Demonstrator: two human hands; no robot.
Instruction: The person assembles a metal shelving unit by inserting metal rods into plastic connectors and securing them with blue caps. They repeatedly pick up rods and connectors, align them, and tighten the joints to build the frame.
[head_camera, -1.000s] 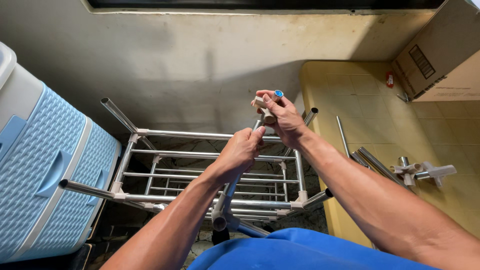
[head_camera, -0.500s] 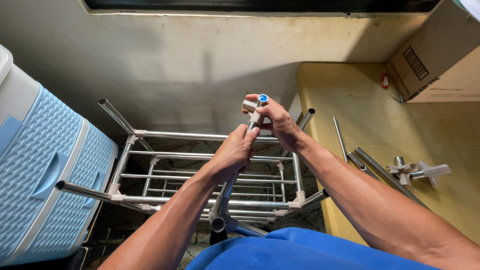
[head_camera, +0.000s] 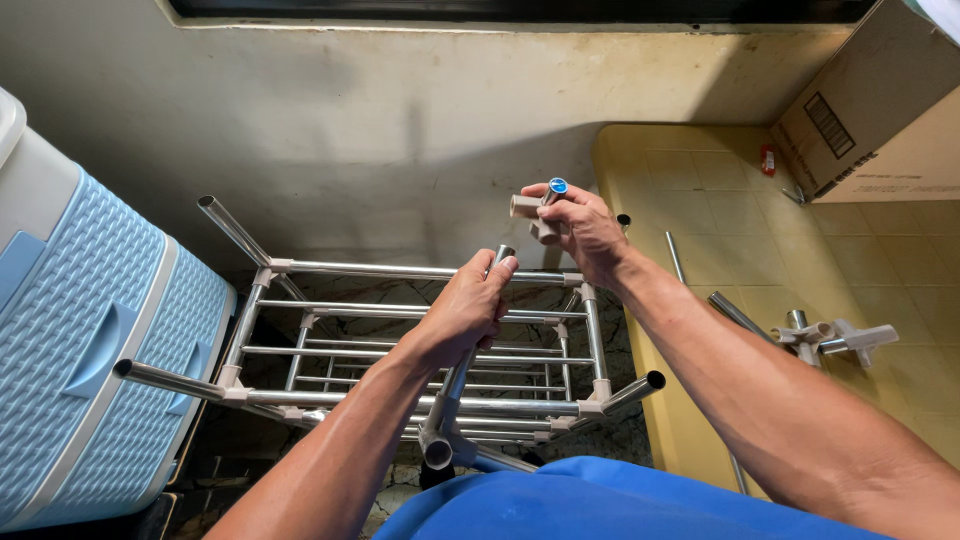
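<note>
My left hand (head_camera: 463, 312) grips a shiny metal tube (head_camera: 452, 385) near its upper end; the tube slants down to a beige joint near my lap. My right hand (head_camera: 578, 230) holds a beige plastic connector (head_camera: 528, 208) with a blue cap (head_camera: 557, 186), just above and to the right of the tube's open top end. Both hands hover over a metal tube rack frame (head_camera: 420, 270) with beige joints that stands on the floor below.
A light blue woven-pattern plastic drawer unit (head_camera: 85, 330) stands at the left. A yellow tiled ledge (head_camera: 750, 220) on the right carries loose tubes (head_camera: 740, 318), spare connectors (head_camera: 835, 338) and a cardboard box (head_camera: 880, 110). A concrete wall (head_camera: 400, 120) rises behind the rack.
My right hand with the connector has risen slightly and shifted from above the tube end to just right of it. My left hand stays on the tube.
</note>
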